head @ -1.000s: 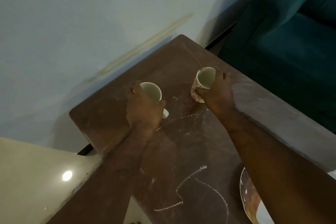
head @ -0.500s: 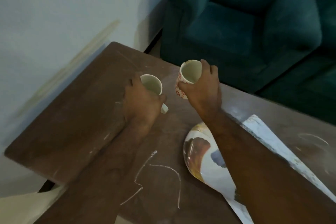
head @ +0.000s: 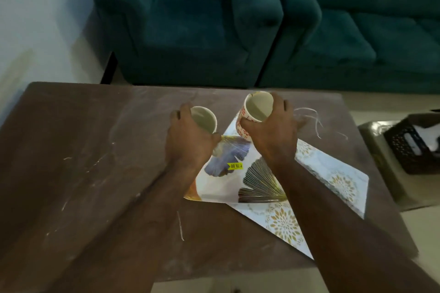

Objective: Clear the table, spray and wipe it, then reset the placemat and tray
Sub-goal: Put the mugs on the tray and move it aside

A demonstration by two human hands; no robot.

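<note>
Currently two cups are held above the table [head: 71, 173], one in each hand. The left hand [head: 188, 140] is closed around a plain white cup [head: 204, 119], and the right hand [head: 273, 131] is closed around a white cup with a red pattern [head: 252, 114]; both cups are kept upright with the mouth up. Under the hands a tray with a leaf design [head: 226, 181] is lying on a patterned placemat [head: 333, 173], and both are turned at an angle to the table edges. White streaks are seen on the dark surface, so the wiping is judged as not yet done.

The coming move is judged to depend on one relation: a dark perforated basket [head: 409, 147] stands off the table on the right side, well apart from both hands. The right hand is the nearer one to it, and the left hand must cross over the tray to reach the same place. Whether the basket is the intended place for the cups cannot be told
</note>
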